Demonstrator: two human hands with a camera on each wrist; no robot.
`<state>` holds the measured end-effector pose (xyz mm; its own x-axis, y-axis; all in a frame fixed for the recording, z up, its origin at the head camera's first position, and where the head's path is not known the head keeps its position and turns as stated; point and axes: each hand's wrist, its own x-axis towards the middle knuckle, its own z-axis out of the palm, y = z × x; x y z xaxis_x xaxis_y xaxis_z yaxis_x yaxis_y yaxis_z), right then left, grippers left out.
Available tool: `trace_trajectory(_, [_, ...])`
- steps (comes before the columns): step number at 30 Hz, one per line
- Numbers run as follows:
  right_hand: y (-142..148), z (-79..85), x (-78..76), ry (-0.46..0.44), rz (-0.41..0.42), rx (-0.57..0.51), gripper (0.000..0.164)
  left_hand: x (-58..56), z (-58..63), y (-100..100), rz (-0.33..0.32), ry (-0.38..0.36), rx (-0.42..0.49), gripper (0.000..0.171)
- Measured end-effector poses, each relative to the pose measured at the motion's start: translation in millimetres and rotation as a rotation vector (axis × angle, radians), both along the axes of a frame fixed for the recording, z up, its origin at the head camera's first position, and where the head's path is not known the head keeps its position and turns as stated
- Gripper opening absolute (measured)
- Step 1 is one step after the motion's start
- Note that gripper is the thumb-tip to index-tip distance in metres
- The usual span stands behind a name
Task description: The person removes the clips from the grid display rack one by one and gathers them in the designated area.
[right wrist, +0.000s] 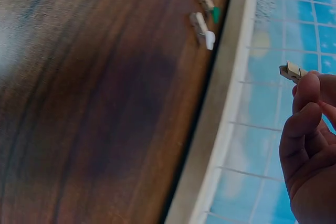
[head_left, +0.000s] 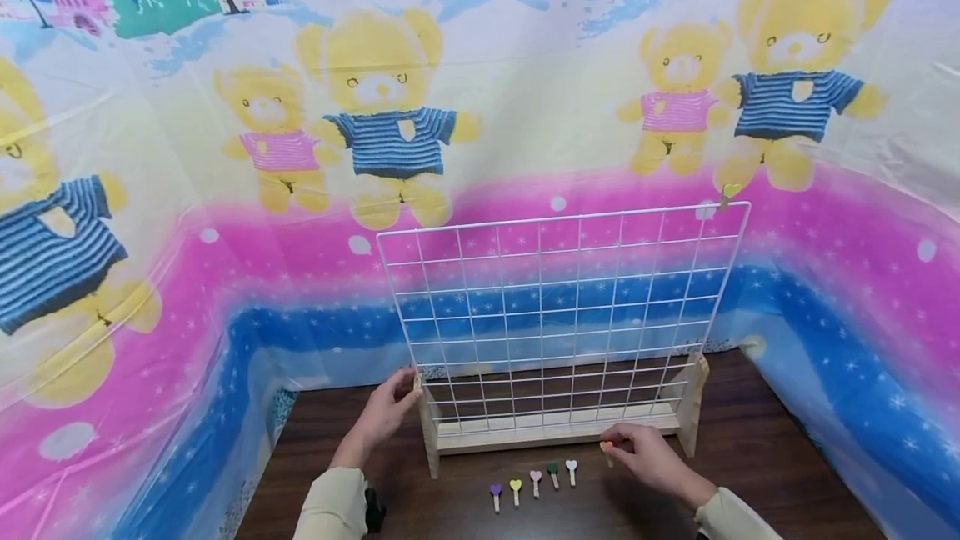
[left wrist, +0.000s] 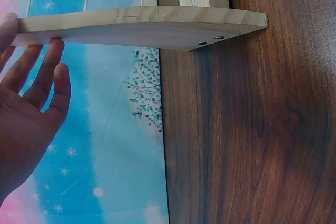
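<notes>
A white wire grid (head_left: pixel 480 225) stands upright in a wooden stand (head_left: pixel 555 433). My left hand (head_left: pixel 384 408) grips the stand's left side piece (left wrist: pixel 142 23) near its top, thumb on one face and fingertips on the other. My right hand (head_left: pixel 651 458) pinches a small clothespin with an orange heart (head_left: pixel 607 447), held low before the stand's right part. In the right wrist view the bare wooden end of that clothespin (right wrist: pixel 293 72) sticks out past the fingers. A clothespin with a yellow-green heart (head_left: pixel 731 190) sits on the grid's top wire near the right corner.
Several heart clothespins lie in a row before the stand: purple (head_left: pixel 496 493), yellow (head_left: pixel 516 488), pink (head_left: pixel 536 480), green (head_left: pixel 553 472) and white (head_left: pixel 572 468). The dark wood table (head_left: pixel 757 440) meets a bear-printed cloth (head_left: pixel 525 123) at the back and sides.
</notes>
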<state>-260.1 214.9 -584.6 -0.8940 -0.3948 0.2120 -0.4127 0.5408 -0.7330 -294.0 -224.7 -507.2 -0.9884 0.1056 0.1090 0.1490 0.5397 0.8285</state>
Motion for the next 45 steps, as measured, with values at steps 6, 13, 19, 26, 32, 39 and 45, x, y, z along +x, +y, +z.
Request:
trace_trajectory(6, [-4, -15.1, -0.9, -0.055, 0.025, 0.045, 0.019, 0.5, 0.6, 0, -0.002, 0.006, 0.002, 0.037])
trace_trajectory(13, [-6, -28.8, -5.4, -0.131, 0.013, 0.087, 0.013, 0.0, 0.4, 0, -0.008, 0.006, 0.004, 0.038])
trace_trajectory(19, [-8, -40.5, -8.5, -0.112, 0.018, 0.070, 0.010, 0.3, 0.3, -1, -0.017, 0.007, 0.006, 0.039])
trace_trajectory(26, [-9, -46.4, -12.1, -0.124, 0.017, 0.070, 0.006, 0.3, -1.1, -2, -0.013, 0.011, -0.004, 0.040])
trace_trajectory(32, [-12, -50.8, -15.2, -0.148, 0.021, 0.118, 0.005, -0.7, -2.3, -2, -0.008, 0.001, -0.008, 0.040])
trace_trajectory(39, [-11, -56.0, -16.5, -0.087, 0.035, 0.144, 0.004, -0.6, -0.6, -2, -0.014, 0.005, -0.006, 0.040])
trace_trajectory(45, [-11, -59.9, -18.8, -0.010, 0.012, 0.167, 0.005, -0.1, -0.9, -1, -0.011, 0.006, -0.003, 0.040])
